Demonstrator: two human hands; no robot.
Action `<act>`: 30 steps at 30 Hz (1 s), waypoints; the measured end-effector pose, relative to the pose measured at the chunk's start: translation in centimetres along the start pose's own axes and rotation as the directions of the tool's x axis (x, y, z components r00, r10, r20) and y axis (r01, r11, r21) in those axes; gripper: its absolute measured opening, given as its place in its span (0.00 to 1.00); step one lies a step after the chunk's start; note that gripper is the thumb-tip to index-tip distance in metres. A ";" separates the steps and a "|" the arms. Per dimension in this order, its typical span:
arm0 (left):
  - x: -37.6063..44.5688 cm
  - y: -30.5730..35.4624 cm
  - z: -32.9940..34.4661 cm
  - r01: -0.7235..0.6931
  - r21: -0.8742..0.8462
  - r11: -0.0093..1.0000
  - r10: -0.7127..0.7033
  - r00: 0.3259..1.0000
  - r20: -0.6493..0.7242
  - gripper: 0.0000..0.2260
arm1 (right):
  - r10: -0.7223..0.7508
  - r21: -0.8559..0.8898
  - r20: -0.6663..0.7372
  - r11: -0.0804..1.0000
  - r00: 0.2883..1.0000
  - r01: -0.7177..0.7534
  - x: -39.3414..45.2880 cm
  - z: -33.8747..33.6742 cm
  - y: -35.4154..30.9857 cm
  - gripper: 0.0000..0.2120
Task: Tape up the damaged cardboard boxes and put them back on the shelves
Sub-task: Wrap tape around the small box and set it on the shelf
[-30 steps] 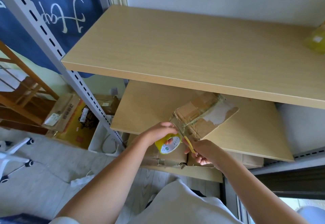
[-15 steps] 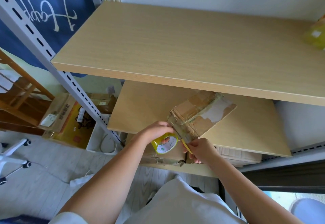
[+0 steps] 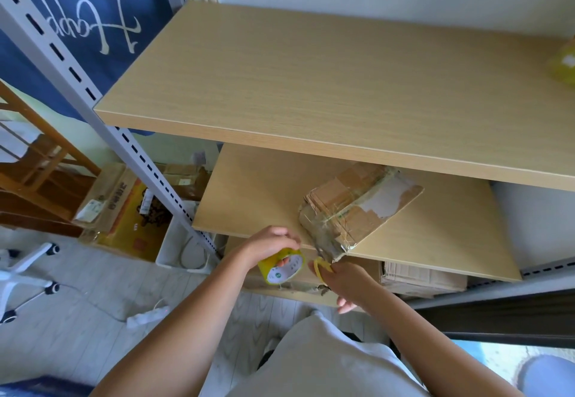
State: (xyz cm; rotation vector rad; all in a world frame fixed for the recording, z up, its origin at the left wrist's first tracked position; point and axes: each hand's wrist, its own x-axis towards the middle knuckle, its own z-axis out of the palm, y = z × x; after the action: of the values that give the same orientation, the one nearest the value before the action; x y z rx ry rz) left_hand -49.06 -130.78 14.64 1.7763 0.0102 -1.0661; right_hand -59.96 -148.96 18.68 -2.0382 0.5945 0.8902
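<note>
A flattened, worn cardboard box [image 3: 357, 206] wrapped in clear tape lies on the middle shelf [image 3: 255, 191], its near corner hanging over the front edge. My left hand [image 3: 270, 241] grips a yellow tape roll [image 3: 281, 269] just left of that corner. A strip of tape seems to run from the roll to the box corner. My right hand [image 3: 348, 284] holds yellow-handled scissors [image 3: 320, 267] right below the corner, blades up against the tape there.
A bare top shelf [image 3: 311, 79] juts out above, with a yellow object [image 3: 563, 63] at its right end. Flat boxes [image 3: 420, 275] lie on the shelf below. A grey slotted post [image 3: 93, 101], floor boxes [image 3: 124, 206], a white bin [image 3: 186, 247] and a chair base [image 3: 18, 275] stand left.
Both hands have stayed at the box's near corner. My right hand with the scissors has dropped slightly below the corner, and my fingers have loosened. The view has shifted a little.
</note>
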 end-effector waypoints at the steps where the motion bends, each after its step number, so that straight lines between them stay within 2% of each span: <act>1: -0.2 -0.5 -0.4 -0.001 -0.041 0.999 0.001 1.000 -0.009 0.08 | -0.038 -0.040 0.010 0.998 0.999 0.038 -0.4 -0.1 -0.4 0.19; 3: -0.7 -1.4 -1.2 -0.002 -0.116 0.993 -0.002 0.999 -0.037 0.09 | -0.123 -0.173 -0.038 0.978 0.992 0.115 -1.4 -0.3 -1.5 0.21; 5: -1.0 -2.1 -1.6 0.004 -0.158 0.987 -0.018 0.996 -0.088 0.10 | -0.230 -0.371 -0.273 0.921 0.934 0.119 -1.8 -0.8 -2.8 0.24; 7: -1.1 -2.5 -1.7 0.011 -0.191 0.982 -0.036 0.991 -0.128 0.10 | -0.388 -0.521 -0.505 0.849 0.771 0.086 -1.5 -2.0 -4.2 0.24; 9: -1.1 -2.7 -1.5 0.011 -0.211 0.977 -0.041 0.990 -0.137 0.10 | -0.486 -0.559 -0.595 0.822 0.641 0.104 -0.5 -3.5 -5.2 0.19; 10: -1.0 -2.6 -1.4 0.007 -0.215 0.977 -0.037 0.990 -0.136 0.10 | -0.501 -0.583 -0.592 0.807 0.632 0.094 0.3 -4.2 -5.4 0.17; 13: -0.8 -2.4 -0.7 -0.012 -0.217 0.976 -0.016 0.992 -0.126 0.11 | -0.429 -0.629 -0.518 0.777 0.740 0.011 2.6 -5.0 -5.5 0.16; 14: -0.8 -2.4 -0.5 -0.016 -0.218 0.976 -0.011 0.993 -0.121 0.12 | -0.413 -0.628 -0.509 0.779 0.755 0.003 3.1 -4.8 -5.4 0.15; 18: -0.9 -2.7 0.1 -0.026 -0.208 0.978 0.003 0.994 -0.112 0.15 | -0.443 -0.687 -0.505 0.726 0.741 -0.035 4.1 -3.7 -5.7 0.13; 21: -0.9 -2.6 0.3 -0.020 -0.188 0.982 -0.001 0.994 -0.112 0.13 | -0.443 -0.720 -0.468 0.692 0.765 -0.039 4.1 -4.1 -6.2 0.10; 23: -1.1 -2.2 0.5 -0.033 -0.183 0.983 0.013 0.994 -0.110 0.12 | -0.422 -0.662 -0.469 0.750 0.775 0.008 3.5 -5.5 -5.9 0.14; 26: -1.7 -0.7 0.8 -0.101 -0.231 0.968 0.070 0.988 -0.140 0.12 | -0.394 -0.523 -0.591 0.852 0.704 0.038 2.3 -8.8 -3.6 0.26; 28: -2.1 1.2 0.7 -0.173 -0.285 0.943 0.126 0.976 -0.177 0.11 | -0.313 -0.388 -0.666 0.921 0.677 0.043 1.9 -11.6 -1.0 0.25; 30: -2.5 3.7 0.5 -0.248 -0.275 0.929 0.189 0.956 -0.224 0.09 | -0.175 -0.163 -0.700 0.983 0.693 0.083 1.9 -14.2 2.0 0.24</act>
State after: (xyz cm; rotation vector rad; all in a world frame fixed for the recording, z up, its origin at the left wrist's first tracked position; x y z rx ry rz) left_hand -49.25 -131.78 19.00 1.5547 0.0870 -0.6865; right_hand -54.76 -161.99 22.21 -2.4893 0.8013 -0.0058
